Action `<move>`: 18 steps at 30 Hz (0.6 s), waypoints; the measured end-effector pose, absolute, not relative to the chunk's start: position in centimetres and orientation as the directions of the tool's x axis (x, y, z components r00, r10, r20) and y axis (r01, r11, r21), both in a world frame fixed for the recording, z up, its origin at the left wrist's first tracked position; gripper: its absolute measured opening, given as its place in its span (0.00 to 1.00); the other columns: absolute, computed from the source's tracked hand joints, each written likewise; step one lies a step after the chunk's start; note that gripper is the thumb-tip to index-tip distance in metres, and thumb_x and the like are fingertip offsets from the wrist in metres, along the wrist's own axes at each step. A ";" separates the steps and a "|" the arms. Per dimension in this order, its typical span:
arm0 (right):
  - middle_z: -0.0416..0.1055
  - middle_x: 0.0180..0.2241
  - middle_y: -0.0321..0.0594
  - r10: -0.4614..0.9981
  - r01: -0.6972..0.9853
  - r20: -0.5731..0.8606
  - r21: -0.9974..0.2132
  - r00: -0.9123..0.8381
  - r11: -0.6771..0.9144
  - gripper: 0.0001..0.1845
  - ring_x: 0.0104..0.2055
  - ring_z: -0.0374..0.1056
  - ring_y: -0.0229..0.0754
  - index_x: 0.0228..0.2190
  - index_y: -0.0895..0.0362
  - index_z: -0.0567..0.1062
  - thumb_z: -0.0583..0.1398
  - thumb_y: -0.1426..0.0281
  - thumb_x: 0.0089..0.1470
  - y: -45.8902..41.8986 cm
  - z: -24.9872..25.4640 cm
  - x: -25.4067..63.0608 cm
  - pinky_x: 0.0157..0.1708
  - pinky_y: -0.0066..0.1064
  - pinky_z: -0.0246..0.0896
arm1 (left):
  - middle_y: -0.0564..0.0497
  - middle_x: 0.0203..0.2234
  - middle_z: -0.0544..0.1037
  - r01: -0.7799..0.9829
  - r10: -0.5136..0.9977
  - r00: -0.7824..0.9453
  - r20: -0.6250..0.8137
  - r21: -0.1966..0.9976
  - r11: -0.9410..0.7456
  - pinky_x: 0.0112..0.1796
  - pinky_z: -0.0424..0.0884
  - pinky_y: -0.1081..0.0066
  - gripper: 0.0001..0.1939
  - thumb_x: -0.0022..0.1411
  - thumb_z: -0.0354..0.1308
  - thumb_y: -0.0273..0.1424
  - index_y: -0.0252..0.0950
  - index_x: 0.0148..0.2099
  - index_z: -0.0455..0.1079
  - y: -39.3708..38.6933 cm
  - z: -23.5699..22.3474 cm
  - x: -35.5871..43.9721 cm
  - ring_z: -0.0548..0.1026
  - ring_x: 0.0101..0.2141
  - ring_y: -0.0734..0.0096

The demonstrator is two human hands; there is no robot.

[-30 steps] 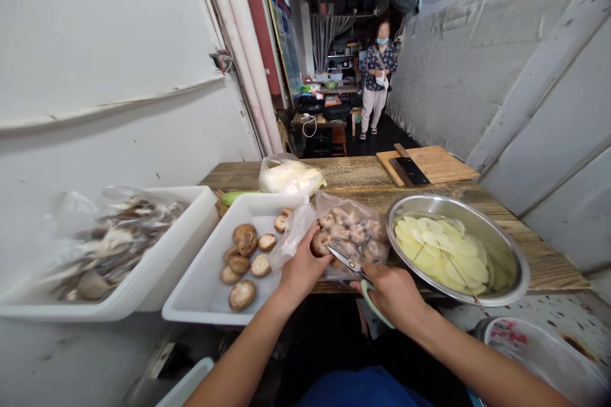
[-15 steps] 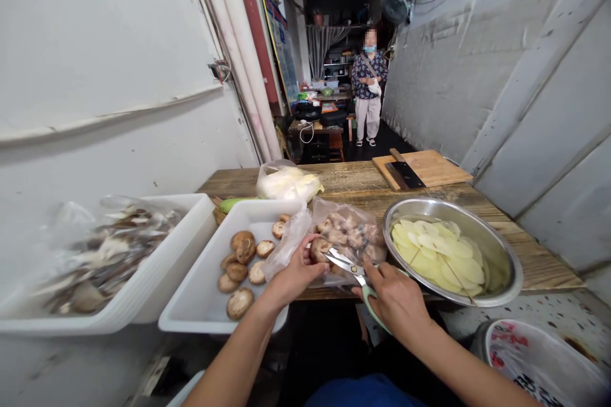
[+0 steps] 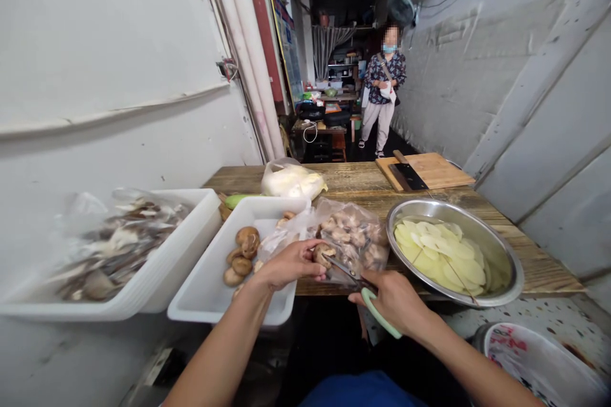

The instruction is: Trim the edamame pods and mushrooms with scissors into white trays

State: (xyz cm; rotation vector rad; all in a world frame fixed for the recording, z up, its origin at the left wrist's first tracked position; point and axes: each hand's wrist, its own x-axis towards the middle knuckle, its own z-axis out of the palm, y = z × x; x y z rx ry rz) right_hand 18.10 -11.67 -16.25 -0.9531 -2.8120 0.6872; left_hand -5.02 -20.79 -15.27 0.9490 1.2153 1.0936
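Note:
Between its thumb and fingers, my left hand (image 3: 291,265) grips a brown mushroom (image 3: 324,255), its pale underside turned partly toward me. My right hand (image 3: 392,301) is closed around the green handles of the scissors (image 3: 382,313), whose blades reach to the mushroom's stem side. Just behind both hands lies a clear plastic bag (image 3: 351,235) full of mushrooms. Left of it, a white tray (image 3: 191,308) holds several loose brown mushrooms (image 3: 242,254); my left forearm hides some of them.
A steel bowl (image 3: 513,273) of sliced potato in water stands at right. Behind it, a cleaver (image 3: 409,177) lies on a cutting board (image 3: 443,168). Another white tub (image 3: 119,311) with bagged mushrooms is at left. A person (image 3: 384,89) stands in the passage beyond the table.
The scissors' blades have turned and look closer together at the mushroom. The mushroom has tilted in my left hand. The person in the background has stepped forward.

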 end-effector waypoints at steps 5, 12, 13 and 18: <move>0.58 0.13 0.25 0.347 0.435 -0.408 -0.900 -0.845 0.001 0.29 0.11 0.50 0.31 0.28 0.59 0.73 0.63 0.43 0.48 -9.3 -17.3 17.8 0.12 0.23 0.47 | 0.54 0.28 0.76 -0.144 0.966 -0.035 -0.256 0.958 0.249 0.34 0.71 0.70 0.31 0.43 0.72 0.28 0.34 0.52 0.72 -20.5 -15.6 -5.5 0.74 0.28 0.73; 0.59 0.15 0.25 0.163 0.291 -0.445 -0.778 -0.881 -0.556 0.24 0.10 0.50 0.31 0.39 0.58 0.73 0.54 0.49 0.63 -8.6 -17.7 16.7 0.09 0.21 0.48 | 0.53 0.28 0.75 -0.036 0.937 -0.287 -0.200 0.980 0.198 0.28 0.71 0.72 0.26 0.45 0.70 0.35 0.33 0.47 0.71 -22.3 -13.6 -3.6 0.73 0.26 0.72; 0.60 0.15 0.26 0.165 0.291 -0.462 -0.758 -0.871 -0.584 0.23 0.10 0.52 0.31 0.39 0.58 0.73 0.52 0.51 0.65 -8.6 -17.6 16.2 0.10 0.21 0.48 | 0.51 0.31 0.77 -0.001 0.930 -0.322 -0.176 0.983 0.185 0.28 0.71 0.72 0.28 0.46 0.70 0.35 0.34 0.50 0.71 -23.4 -13.0 -3.3 0.74 0.28 0.70; 0.64 0.17 0.32 -0.045 0.349 -0.492 -0.546 -0.869 -0.762 0.36 0.15 0.59 0.32 0.35 0.61 0.75 0.42 0.45 0.66 -8.1 -16.9 13.3 0.17 0.23 0.57 | 0.48 0.34 0.80 0.087 0.944 -0.176 -0.278 0.951 0.296 0.29 0.74 0.68 0.39 0.48 0.70 0.37 0.43 0.63 0.66 -30.9 -10.4 -5.4 0.77 0.29 0.64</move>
